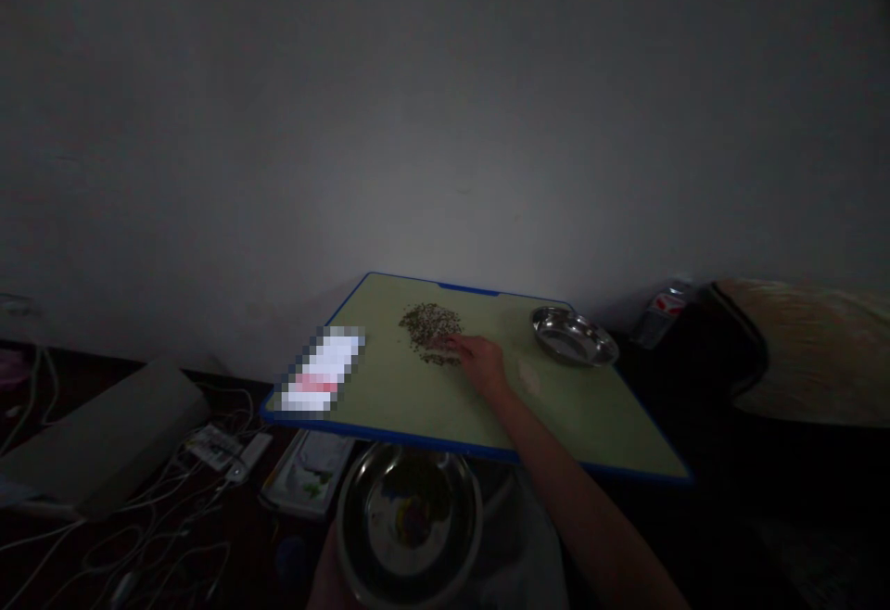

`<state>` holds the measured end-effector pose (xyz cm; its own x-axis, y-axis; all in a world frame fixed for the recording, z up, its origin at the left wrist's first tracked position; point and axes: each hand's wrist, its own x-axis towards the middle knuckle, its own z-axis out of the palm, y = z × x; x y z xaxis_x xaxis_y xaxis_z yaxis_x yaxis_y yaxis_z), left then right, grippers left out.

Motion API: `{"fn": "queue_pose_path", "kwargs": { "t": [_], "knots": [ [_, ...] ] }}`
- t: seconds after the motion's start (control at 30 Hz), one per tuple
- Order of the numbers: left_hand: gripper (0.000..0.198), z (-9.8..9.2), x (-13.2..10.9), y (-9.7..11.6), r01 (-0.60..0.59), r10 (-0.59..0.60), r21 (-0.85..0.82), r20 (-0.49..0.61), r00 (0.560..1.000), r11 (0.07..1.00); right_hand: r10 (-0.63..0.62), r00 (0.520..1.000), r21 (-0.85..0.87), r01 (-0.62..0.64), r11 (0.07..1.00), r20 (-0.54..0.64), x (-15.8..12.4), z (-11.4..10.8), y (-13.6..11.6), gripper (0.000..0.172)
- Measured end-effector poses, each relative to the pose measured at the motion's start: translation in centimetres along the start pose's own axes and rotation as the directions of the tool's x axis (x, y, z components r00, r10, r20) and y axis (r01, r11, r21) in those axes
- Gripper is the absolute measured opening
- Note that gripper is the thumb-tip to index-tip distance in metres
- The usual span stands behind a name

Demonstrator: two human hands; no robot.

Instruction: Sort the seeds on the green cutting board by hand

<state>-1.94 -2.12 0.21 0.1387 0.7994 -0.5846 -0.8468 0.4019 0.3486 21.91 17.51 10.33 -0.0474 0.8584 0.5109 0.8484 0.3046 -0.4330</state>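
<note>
My right hand (479, 360) reaches over the pale green board and touches the near right side of a scattered pile of small dark grains (427, 321). Its fingers look pressed together, but the dim light hides what is between them. Below the board's front edge, a round metal bowl (379, 559) is held up by my left hand (326, 578), which shows only in part at the bowl's left side. The bowl is shiny inside, with dark and yellowish patches that may be contents or reflections.
The blue-edged board (389, 406) carries a blurred-out bright phone-like screen (324, 374) at left and a second metal bowl (574, 339) at right. A plastic bottle (660, 313) stands beyond it. Tangled white cables (159, 499) and a white tray (310, 476) lie lower left.
</note>
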Motion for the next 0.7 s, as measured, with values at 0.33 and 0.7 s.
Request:
{"fn": "queue_pose_path", "kwargs": {
  "t": [0.33,0.7],
  "knots": [
    [0.037,4.2,-1.4,0.3,0.141,-0.141,0.058,-0.009,0.990,0.988,-0.026,1.000,-0.007,0.026,1.000,0.015,-0.1,0.0,0.2,0.025],
    [0.024,4.9,-3.2,1.0,0.085,-0.095,0.120,0.079,0.992,0.989,-0.018,1.000,-0.015,0.018,1.000,0.018,0.1,-0.2,-0.1,0.032]
  ]
}}
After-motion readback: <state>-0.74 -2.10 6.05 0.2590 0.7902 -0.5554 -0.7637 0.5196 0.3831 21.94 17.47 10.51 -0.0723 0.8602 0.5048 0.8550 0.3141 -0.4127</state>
